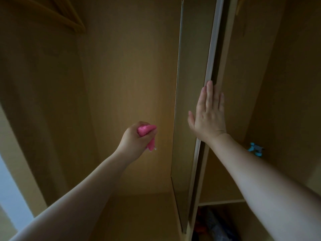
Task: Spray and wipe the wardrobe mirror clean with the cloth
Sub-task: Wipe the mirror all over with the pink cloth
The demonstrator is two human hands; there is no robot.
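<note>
My left hand grips a bunched pink cloth in its fist, held up in front of the open wardrobe interior, a short way left of the door. The wardrobe door stands edge-on to me; its mirror side faces left and shows as a narrow dark strip. My right hand lies flat with straight fingers against the door's pale outer edge. The blue trigger of a spray bottle peeks out behind my right forearm, on a shelf to the right.
The wardrobe's tan back panel fills the middle. A wooden hanger hangs at top left. A shelf board runs at lower right, with folded fabrics below it. A bright opening lies at far left.
</note>
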